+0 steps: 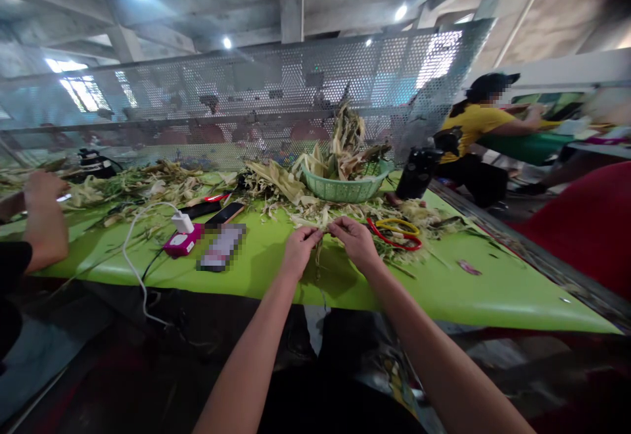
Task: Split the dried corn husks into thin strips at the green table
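Note:
Over the middle of the green table, my left hand (298, 250) and my right hand (357, 242) meet with fingertips pinched close together. Between them is a thin strand of pale dried husk (318, 260), its tail hanging down toward the table's front edge. Both hands grip this strand near its top; the exact finger contact is too small to make out. Just beyond stands a light green plastic basket (340, 189) heaped with dry husks (340, 148). Scissors with red and yellow handles (397, 232) lie right of my right hand.
Left of my hands lie two phones (221, 248) and a pink power adapter (182, 240) with a white cable (129, 256). A dark bottle-like object (418, 172) stands right of the basket. Husk scraps (162, 184) cover the table's back. Another person's hand (44, 187) is at left.

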{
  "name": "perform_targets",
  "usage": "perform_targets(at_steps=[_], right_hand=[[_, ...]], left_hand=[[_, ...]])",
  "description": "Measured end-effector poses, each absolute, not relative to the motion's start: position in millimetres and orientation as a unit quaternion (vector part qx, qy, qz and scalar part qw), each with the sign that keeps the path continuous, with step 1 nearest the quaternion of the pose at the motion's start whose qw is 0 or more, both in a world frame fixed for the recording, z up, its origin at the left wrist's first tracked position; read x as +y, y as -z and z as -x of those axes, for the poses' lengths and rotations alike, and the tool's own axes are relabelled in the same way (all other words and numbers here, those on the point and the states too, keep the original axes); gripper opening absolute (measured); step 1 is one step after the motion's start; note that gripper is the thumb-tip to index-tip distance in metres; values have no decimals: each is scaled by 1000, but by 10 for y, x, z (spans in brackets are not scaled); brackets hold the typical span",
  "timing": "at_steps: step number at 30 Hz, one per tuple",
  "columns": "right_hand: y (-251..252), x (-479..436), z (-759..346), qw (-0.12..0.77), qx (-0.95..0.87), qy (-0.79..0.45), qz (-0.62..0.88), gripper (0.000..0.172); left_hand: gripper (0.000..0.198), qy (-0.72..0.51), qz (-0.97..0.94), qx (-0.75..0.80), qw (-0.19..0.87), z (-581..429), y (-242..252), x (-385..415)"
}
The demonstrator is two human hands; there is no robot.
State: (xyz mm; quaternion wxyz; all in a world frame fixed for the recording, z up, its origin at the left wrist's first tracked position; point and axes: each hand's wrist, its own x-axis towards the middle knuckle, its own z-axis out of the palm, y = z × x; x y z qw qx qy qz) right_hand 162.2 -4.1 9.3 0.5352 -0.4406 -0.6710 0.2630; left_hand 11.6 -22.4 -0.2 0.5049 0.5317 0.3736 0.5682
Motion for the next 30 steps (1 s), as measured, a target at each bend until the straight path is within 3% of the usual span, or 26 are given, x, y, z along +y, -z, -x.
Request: perform_targets(at_steps=[4,11,21,30], right_hand=[[-107,-10,-1614,567,-647,-260,438,27],[-122,-29,-1598,629,-587,-305,409,27],[-81,-118,-1493,538,-567,-528,332,44],[-35,-55,-1526,566,-576,-476,349,44]], left_hand=[[27,-568,-556,371,480,-118,3,-206],[35,-610,-410,331,592,-113,95,-126],[33,-611,-374,272,643,-166,48,-155],[22,-582,-417,388,580,-154,63,-161]])
